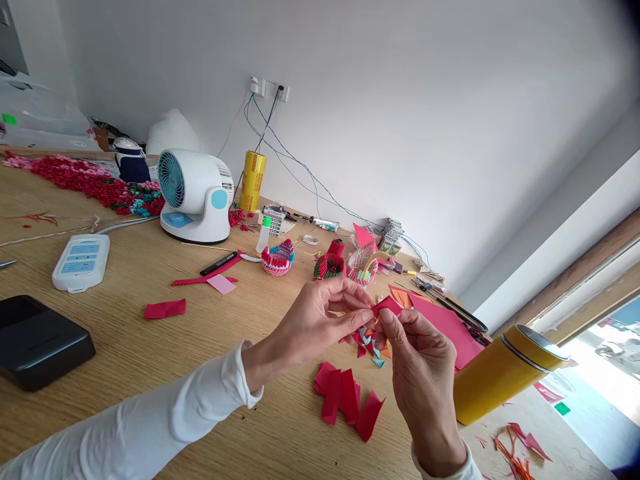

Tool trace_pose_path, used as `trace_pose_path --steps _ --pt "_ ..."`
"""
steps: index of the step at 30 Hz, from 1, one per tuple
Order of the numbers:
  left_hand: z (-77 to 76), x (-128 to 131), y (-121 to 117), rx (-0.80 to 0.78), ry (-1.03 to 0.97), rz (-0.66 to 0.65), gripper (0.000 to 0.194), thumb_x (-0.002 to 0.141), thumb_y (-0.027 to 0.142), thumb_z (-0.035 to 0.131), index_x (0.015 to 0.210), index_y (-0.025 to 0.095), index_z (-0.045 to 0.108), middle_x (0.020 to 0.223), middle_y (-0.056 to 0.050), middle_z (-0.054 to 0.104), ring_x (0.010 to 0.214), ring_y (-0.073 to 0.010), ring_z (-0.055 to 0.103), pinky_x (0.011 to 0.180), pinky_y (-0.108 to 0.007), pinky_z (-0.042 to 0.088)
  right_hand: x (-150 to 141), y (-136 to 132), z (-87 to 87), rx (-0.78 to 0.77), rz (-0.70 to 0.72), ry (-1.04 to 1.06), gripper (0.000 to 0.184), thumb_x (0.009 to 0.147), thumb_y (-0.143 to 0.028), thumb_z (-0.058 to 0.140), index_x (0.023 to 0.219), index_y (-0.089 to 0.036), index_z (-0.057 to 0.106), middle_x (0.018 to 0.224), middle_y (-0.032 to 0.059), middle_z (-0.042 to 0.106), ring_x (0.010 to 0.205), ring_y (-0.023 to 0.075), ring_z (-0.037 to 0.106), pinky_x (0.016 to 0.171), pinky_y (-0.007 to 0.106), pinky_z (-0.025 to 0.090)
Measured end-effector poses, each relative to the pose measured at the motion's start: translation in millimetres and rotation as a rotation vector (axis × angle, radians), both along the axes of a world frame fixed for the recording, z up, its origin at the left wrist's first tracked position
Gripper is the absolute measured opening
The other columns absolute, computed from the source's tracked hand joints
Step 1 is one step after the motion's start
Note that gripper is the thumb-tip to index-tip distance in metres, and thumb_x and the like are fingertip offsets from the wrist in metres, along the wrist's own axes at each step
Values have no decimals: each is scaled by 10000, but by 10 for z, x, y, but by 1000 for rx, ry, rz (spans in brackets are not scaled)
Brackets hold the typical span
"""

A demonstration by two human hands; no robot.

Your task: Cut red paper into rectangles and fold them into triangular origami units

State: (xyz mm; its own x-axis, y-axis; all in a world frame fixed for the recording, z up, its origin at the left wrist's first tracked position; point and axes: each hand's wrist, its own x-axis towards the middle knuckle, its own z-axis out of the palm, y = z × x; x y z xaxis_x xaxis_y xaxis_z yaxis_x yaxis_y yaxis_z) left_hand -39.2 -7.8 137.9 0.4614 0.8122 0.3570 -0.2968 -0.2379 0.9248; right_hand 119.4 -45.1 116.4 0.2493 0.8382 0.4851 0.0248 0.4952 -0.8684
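My left hand (pixel 320 317) and my right hand (pixel 417 363) meet above the wooden table (pixel 150 347), both pinching a small folded red paper piece (pixel 387 305) between thumbs and fingers. Directly below lie several red paper strips (pixel 345 397) and a small heap of folded red, orange and blue bits (pixel 370 347). Both arms wear white sleeves.
A yellow tumbler (pixel 505 373) stands close to my right hand. Pink and orange sheets (pixel 445 323), scissors (pixel 450 303), modular paper figures (pixel 330 263), a white fan (pixel 193 193), a yellow can (pixel 253 180), a white remote (pixel 80 261) and a black box (pixel 37 340) are spread about.
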Motion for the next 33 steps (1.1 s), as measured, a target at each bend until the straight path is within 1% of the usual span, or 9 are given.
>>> trace_pose_path --steps 5,9,13,19,21,24,27,30,33 --pt "25 -30 -2 -5 68 -47 301 739 370 762 895 137 655 828 -69 708 753 -176 672 612 -249 514 16 -29 39 19 -10 -94 145 774 -318 765 737 -193 702 613 5 670 495 121 551 468 243 443" --pt "29 -35 21 -39 57 -80 303 713 386 780 851 137 674 791 -53 713 692 -151 659 598 -246 516 29 -57 64 11 -32 -178 146 789 -331 748 744 -201 698 603 -1 652 512 126 553 494 249 449" --pt "46 -20 6 -61 35 -76 284 701 378 793 799 134 684 734 -37 700 666 -138 649 628 -256 519 38 -83 69 -20 -60 -238 179 816 -365 715 752 -200 688 609 4 642 531 137 547 521 269 444" --pt "79 -3 -44 -107 -6 -99 279 686 354 808 748 119 673 676 -32 688 616 -119 626 645 -262 518 37 -98 85 31 -61 -290 290 898 -386 612 680 -200 649 589 -13 591 528 114 503 523 255 404" --pt "74 -3 -39 -124 -5 -86 271 691 342 806 757 116 671 681 -36 692 630 -124 637 647 -260 520 41 -88 93 23 -52 -269 308 927 -390 568 704 -197 655 596 -11 593 526 109 493 514 250 392" --pt "55 -12 -10 -129 7 -31 245 725 322 784 796 116 672 708 -46 705 672 -136 657 658 -258 519 49 -71 116 38 -56 -194 248 951 -386 530 844 -205 661 646 -14 593 545 106 500 544 250 416" --pt "39 -26 18 -117 -7 -1 252 734 332 777 826 122 672 747 -52 716 702 -146 667 650 -259 523 42 -66 148 50 -66 -161 164 905 -375 604 877 -215 622 705 -18 591 538 105 520 508 240 436" --pt "35 -25 25 -122 -14 13 282 711 347 793 836 121 679 771 -60 721 730 -164 675 643 -264 526 16 -69 163 37 -90 -192 183 833 -366 691 837 -207 600 712 -13 597 527 117 557 452 232 435" --pt "18 -6 30 -132 5 25 273 700 344 798 809 120 685 750 -53 715 719 -171 671 632 -271 522 -10 -62 144 40 -84 -200 194 800 -339 729 854 -205 600 716 -11 610 542 129 591 472 247 463"
